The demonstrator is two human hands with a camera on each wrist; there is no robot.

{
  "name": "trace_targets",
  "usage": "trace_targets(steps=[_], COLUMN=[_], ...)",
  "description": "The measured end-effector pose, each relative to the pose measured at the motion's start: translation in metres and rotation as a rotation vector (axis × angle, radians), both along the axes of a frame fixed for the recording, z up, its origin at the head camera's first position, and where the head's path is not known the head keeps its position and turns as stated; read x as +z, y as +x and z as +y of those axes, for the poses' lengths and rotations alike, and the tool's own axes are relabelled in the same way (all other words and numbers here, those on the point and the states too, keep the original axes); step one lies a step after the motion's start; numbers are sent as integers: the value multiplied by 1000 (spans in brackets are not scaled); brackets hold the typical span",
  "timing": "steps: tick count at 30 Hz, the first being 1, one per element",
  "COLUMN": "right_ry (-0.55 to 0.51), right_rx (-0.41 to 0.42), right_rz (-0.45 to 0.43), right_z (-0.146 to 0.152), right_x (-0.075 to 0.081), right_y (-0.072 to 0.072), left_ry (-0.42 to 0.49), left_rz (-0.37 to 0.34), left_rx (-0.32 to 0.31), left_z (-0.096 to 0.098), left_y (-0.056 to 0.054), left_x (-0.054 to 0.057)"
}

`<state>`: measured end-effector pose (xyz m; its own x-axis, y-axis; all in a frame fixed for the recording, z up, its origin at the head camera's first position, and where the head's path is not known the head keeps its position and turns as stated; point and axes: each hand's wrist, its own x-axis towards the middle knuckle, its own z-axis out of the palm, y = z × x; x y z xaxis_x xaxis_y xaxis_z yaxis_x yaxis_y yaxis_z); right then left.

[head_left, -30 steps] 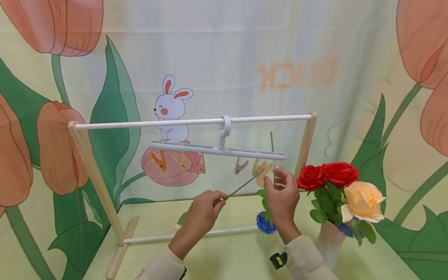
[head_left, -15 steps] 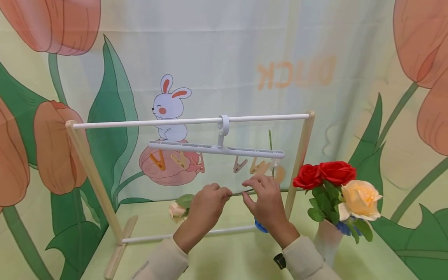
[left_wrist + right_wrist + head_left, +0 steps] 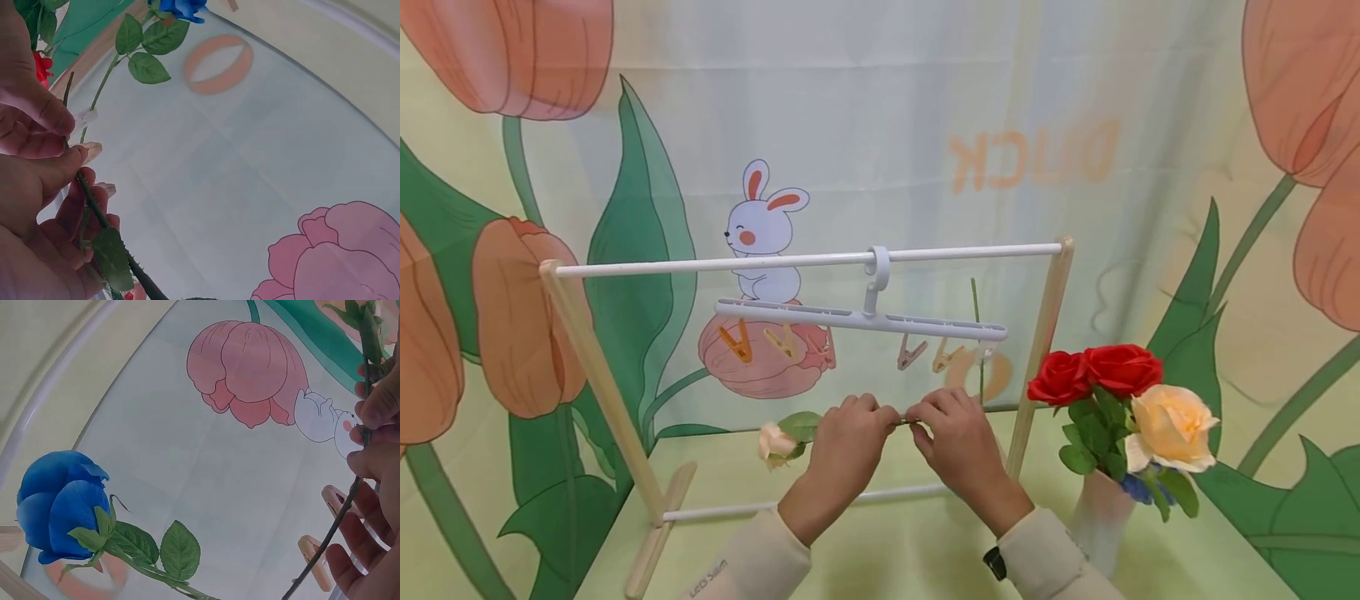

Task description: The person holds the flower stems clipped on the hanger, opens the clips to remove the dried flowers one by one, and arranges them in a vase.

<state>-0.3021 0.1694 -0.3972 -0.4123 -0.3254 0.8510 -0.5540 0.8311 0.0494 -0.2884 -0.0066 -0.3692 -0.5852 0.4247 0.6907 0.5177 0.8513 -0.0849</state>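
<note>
My left hand (image 3: pixel 852 442) and right hand (image 3: pixel 958 446) meet below the hanger, pinching the thin green stem (image 3: pixel 94 203) of a pale peach rose (image 3: pixel 775 443). Its bloom points left, past the left hand. In the right wrist view the bare end of the stem (image 3: pixel 319 550) runs past the right fingers. A blue rose (image 3: pixel 65 503) hangs head down, its stem in the clear clip (image 3: pixel 987 348) at the right end of the white hanger (image 3: pixel 865 318); the right hand hides its bloom in the head view. Several clips, such as an orange one (image 3: pixel 736 340), hold nothing.
The hanger hooks over the white top rail (image 3: pixel 722 265) of a wood-ended rack (image 3: pixel 602 392). On the right stands a pale vase (image 3: pixel 1101 521) with red roses (image 3: pixel 1123 369), a peach rose (image 3: pixel 1172 429) and blue petals. A printed curtain (image 3: pixel 880 125) hangs behind.
The right hand has come down and left from near the clear clip and now pinches the stem beside the left hand. The peach bloom has come into sight left of the left hand.
</note>
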Motion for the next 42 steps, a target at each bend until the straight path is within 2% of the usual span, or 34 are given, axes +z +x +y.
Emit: trace_targets(steps=[6,12,17,20,26,28,30,33,36,38,42], right_ry=[32,26,7,-23,-121,-162,-211,-285,-374,-442,-562], right_rx=[8,32,28,6,-74,-90,-104,-112,-110,-108,-129], right_rz=[19,36,20,14,-38,-69,-101,-128,-144,-164,-222], right_z=[1,0,0,2,8,10,12,17,22,26,38], right_x=[-3,-6,-5,-5,-3,-1,2,6,9,11,12], right_y=[2,2,4,5,8,10,12,16,21,24,29], left_ry=[-27,-1,37,70,42,45,57,85,130,180,296], left_rz=[24,15,42,99,299,323,314,265,144,6,-339], left_rx=[14,12,-8,-46,-144,-173,-195,-216,-220,-218,-216], left_z=[3,3,4,4,6,7,9,12,17,21,34], left_y=[0,0,0,1,2,2,3,2,1,-1,-7], left_x=[-4,-10,-12,-14,-19,-20,-22,-25,-30,-33,-34])
